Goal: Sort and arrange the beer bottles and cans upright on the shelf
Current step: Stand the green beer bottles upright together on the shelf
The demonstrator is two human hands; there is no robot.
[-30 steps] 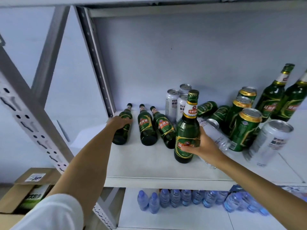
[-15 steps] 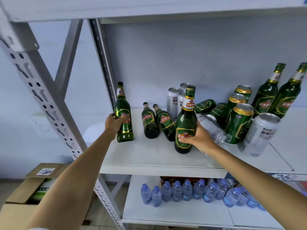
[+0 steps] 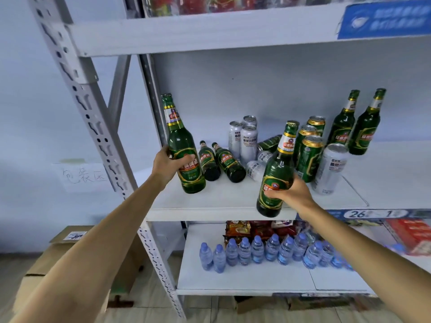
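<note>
My left hand [image 3: 166,163] grips a green beer bottle [image 3: 182,145], held upright and lifted above the left end of the white shelf [image 3: 221,201]. My right hand [image 3: 292,194] holds a second green bottle [image 3: 277,173], tilted slightly, its base out past the shelf's front edge. Two green bottles [image 3: 220,160] lie on their sides between my hands. Behind them stand three white cans [image 3: 245,138]; other white cans [image 3: 255,169] lie flat. Green and gold cans [image 3: 309,152] and a large white can [image 3: 330,169] stand to the right. Two upright bottles [image 3: 356,127] lean against the back wall.
A perforated grey upright [image 3: 98,127] frames the shelf's left side. The shelf below holds a row of water bottles [image 3: 268,250] and snack packets [image 3: 251,229]. Cardboard boxes [image 3: 58,259] sit on the floor at left. Another shelf [image 3: 210,31] runs overhead.
Both hands have lifted their bottles off the shelf and drawn them toward me. The left bottle went from lying flat to upright. The camera view pulled back and tilted up.
</note>
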